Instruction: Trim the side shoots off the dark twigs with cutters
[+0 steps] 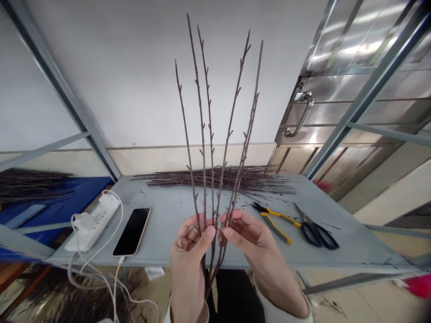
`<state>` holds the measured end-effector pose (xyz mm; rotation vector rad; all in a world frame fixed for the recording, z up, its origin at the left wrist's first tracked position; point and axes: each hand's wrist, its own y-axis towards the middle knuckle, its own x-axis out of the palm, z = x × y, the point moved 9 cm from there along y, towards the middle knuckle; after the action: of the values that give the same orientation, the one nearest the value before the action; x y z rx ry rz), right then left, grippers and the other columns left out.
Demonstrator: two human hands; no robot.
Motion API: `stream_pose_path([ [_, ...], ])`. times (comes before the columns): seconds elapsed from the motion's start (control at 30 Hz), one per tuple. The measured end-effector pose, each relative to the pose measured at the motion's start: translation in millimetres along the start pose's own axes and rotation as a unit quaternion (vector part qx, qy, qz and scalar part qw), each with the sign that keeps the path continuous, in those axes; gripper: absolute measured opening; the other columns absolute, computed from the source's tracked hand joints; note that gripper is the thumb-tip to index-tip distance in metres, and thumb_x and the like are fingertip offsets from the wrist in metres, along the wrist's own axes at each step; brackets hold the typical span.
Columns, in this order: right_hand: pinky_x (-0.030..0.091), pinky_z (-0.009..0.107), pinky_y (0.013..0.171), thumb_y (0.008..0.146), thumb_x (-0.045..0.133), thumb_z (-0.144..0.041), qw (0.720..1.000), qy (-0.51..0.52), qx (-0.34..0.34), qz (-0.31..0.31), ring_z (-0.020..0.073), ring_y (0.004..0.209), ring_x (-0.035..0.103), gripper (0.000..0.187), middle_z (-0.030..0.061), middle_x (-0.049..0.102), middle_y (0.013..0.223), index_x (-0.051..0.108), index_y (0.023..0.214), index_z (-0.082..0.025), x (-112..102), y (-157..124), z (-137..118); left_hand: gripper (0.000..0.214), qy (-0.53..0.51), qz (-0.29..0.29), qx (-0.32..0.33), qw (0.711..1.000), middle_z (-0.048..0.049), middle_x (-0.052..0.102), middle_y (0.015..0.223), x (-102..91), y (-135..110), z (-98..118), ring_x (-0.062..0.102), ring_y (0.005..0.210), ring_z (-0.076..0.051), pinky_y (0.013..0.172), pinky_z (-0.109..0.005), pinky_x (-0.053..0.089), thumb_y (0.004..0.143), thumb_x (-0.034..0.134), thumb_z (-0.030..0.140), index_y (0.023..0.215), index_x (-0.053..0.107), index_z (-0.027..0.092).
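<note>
**Both hands grasp four twigs [230,130] above the table [175,215].**

The left hand [188,255] and right hand [254,255] are partly closed, fingers and thumbs pressed on the lower stems. The twigs stand near upright, held just in front of the table's near edge, with their budded tips fanned apart and rising past its far edge. On the table, right of the hands, lie pliers [274,222] with yellow grips and scissors [314,234] with black handles. Left of the hands are a phone [132,231] with a white cable [116,287] and a power strip [94,223]. A twig pile [218,180] lies along the table's far edge. Left of the table, more twigs [30,186] rest on a blue surface [57,193]. Right of the table's far end is a steel door handle [299,114].
</note>
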<state>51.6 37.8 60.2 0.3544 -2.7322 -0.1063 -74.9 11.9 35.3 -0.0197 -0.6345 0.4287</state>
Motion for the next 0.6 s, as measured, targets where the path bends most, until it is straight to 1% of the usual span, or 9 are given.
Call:
stream_pose_path([
  [0.1,0.047,0.023,0.065,0.074,0.072,-0.03,1.0,0.015,-0.001,0.002,0.0111,0.067,0.054,0.014,-0.0013,0.06,0.076,0.063,0.079,-0.021,0.7,0.0,-0.3,0.027,-0.015,-0.003,-0.002,1.0,-0.0002,0.075,0.073,0.7,-2.4,2.0,0.071,0.07,-0.014,0.065,-0.018,0.056,0.055,0.084,0.018,0.079,0.071,0.018],
  [0.23,0.046,0.022,0.065,0.076,0.071,-0.03,0.999,0.035,-0.001,-0.011,0.0106,0.067,0.054,0.014,-0.0019,0.057,0.075,0.061,0.078,-0.021,5.3,0.5,0.4,0.028,-0.027,0.01,-0.008,1.0,0.0021,0.074,0.071,0.6,-6.2,5.8,0.069,0.069,-0.011,0.064,-0.014,0.056,0.051,0.086,0.015,0.074,0.071,0.018],
  [0.33,0.047,0.023,0.066,0.077,0.069,-0.032,0.999,0.046,-0.002,-0.012,0.0114,0.068,0.055,0.014,-0.0014,0.057,0.074,0.061,0.08,-0.021,6.6,1.0,2.4,0.027,-0.03,0.0,-0.018,0.999,0.0014,0.073,0.07,3.0,-7.6,5.9,0.07,0.068,-0.013,0.062,-0.016,0.056,0.051,0.087,0.016,0.074,0.071,0.018],
  [0.47,0.047,0.023,0.066,0.079,0.068,-0.03,0.996,0.077,0.0,-0.034,0.0107,0.066,0.055,0.011,-0.0017,0.059,0.073,0.062,0.083,-0.021,9.9,1.8,5.6,0.029,-0.023,-0.001,-0.025,0.999,-0.0001,0.073,0.069,2.4,-7.7,2.6,0.07,0.067,-0.016,0.059,-0.018,0.056,0.05,0.087,0.017,0.074,0.07,0.017],
  [0.6,0.047,0.022,0.066,0.08,0.067,-0.028,0.995,0.09,0.0,-0.038,0.0096,0.066,0.055,0.009,-0.0014,0.059,0.074,0.063,0.083,-0.021,9.6,2.1,6.5,0.028,-0.032,0.007,-0.021,0.999,0.0016,0.071,0.066,4.0,-9.7,2.8,0.068,0.061,-0.013,0.057,-0.017,0.055,0.05,0.087,0.016,0.072,0.069,0.016],
])
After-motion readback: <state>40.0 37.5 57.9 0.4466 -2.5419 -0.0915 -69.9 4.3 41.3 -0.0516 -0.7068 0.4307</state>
